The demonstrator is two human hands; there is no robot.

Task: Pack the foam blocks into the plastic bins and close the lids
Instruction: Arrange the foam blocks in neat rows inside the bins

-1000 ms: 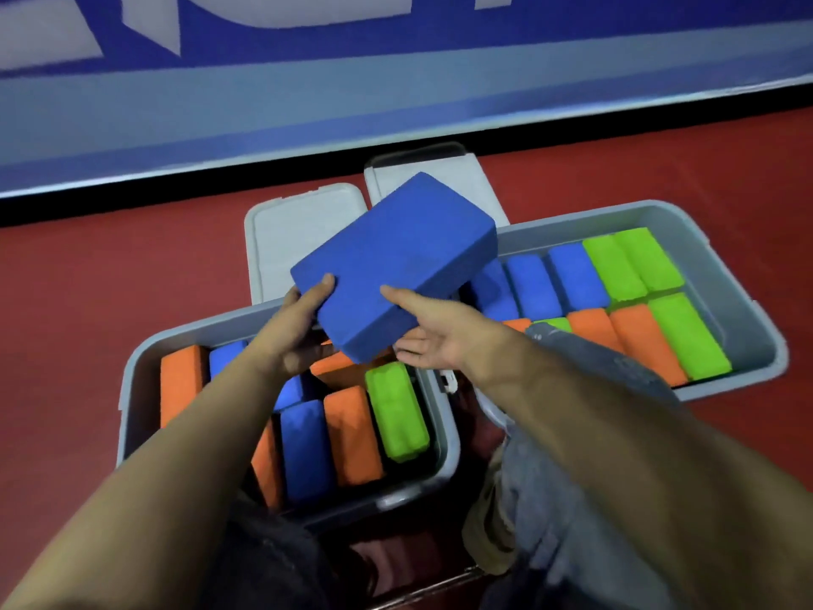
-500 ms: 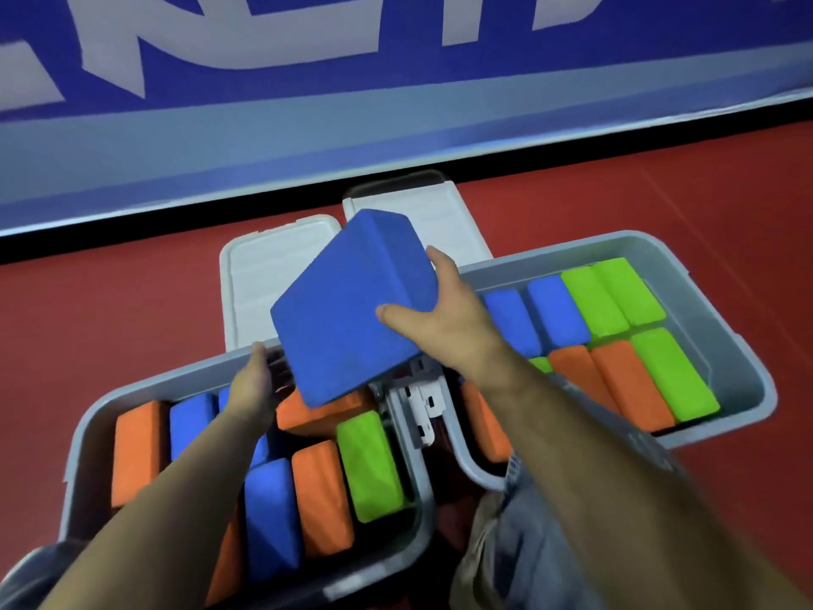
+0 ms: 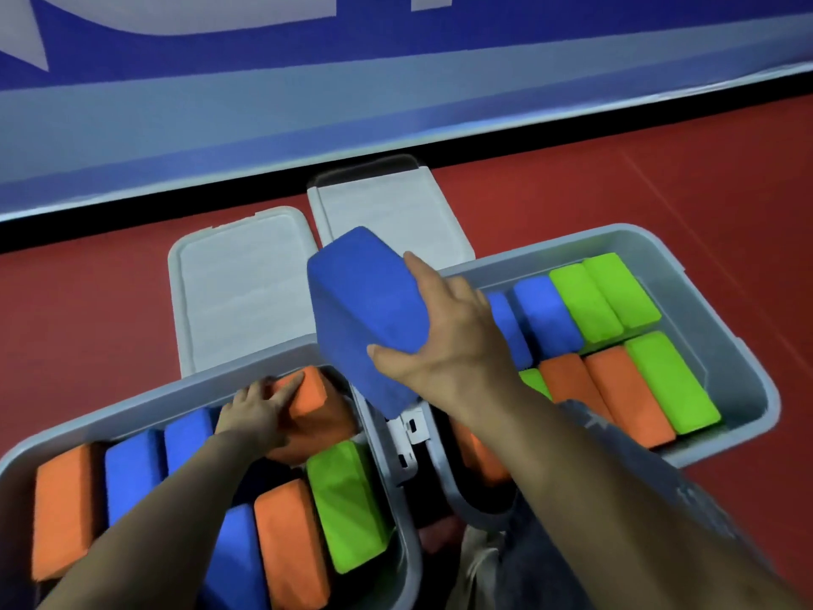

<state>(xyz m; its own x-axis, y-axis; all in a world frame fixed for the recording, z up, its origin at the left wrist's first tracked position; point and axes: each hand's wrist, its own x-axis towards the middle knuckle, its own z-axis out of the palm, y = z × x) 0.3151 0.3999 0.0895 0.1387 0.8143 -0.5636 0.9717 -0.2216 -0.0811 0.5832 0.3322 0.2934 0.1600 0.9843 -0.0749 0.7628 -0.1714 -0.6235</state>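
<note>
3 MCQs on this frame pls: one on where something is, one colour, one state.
1. Where is the blue block held by the right hand?
A. Flat on the floor
B. In the air, over the gap between the two bins
C. Under a lid

2. What colour is the block that the left hand touches?
A. Green
B. Blue
C. Orange

3. What state are the two lids in?
A. Off the bins, lying on the red floor behind them
B. Snapped shut on the bins
C. Stacked inside the right bin

Answers:
1 B: the block is tilted, lifted above the rims of the left bin and the right bin.
2 C: its fingers rest on an orange block at the left bin's far end.
3 A: both bins are open, their blocks showing.
</note>
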